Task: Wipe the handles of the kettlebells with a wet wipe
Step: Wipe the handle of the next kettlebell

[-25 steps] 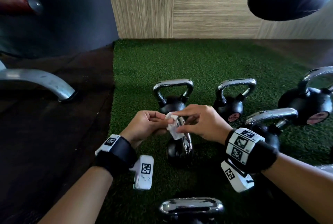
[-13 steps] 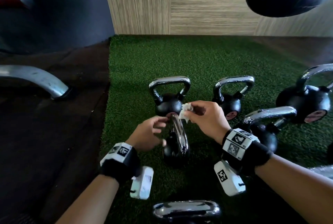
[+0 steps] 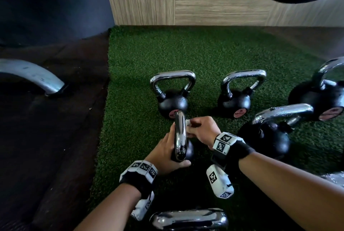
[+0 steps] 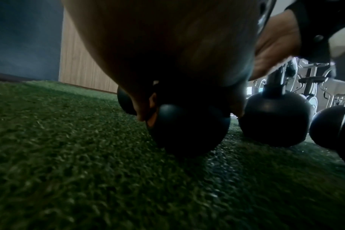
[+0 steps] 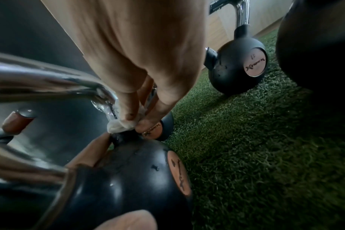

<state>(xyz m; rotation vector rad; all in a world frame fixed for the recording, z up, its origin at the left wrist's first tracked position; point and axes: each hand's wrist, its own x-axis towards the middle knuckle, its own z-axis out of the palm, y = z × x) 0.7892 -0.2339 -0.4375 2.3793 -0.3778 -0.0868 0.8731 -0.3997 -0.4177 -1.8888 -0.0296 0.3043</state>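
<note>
From the head camera, the left hand (image 3: 163, 153) is gripping the near end of a chrome handle (image 3: 180, 136), thumb curled round under it, steadying a black kettlebell (image 3: 188, 151) that is standing on the green turf (image 3: 141, 63). The right hand (image 3: 202, 129) is pinching a crumpled white wet wipe (image 3: 188, 122) against the far right side of that same handle. Just beyond is standing a second kettlebell (image 3: 172, 102), with a third kettlebell (image 3: 235, 101) to its right; 2 larger ones are sitting further right, and another chrome handle is showing at the bottom edge. A grey curved metal leg (image 3: 37, 78) is resting on the dark floor (image 3: 46, 137) to the left.

From the left wrist, the palm (image 4: 167, 46) is filling most of the frame, with fingertips (image 4: 143, 115) lying against the black ball of the kettlebell (image 4: 189, 129) on the turf (image 4: 69, 155). More kettlebells are standing to the right, and the right wrist is showing at the upper right.

From the right wrist, thumb and fingers (image 5: 128, 112) are squeezing the wipe (image 5: 119, 126) onto the chrome handle (image 5: 49, 84) where it is meeting the black body (image 5: 128, 179), whose copper-coloured badge is facing right. A left-hand finger is lying along the body. The third kettlebell (image 5: 236, 66) is standing behind, on the turf (image 5: 256, 140).
</note>
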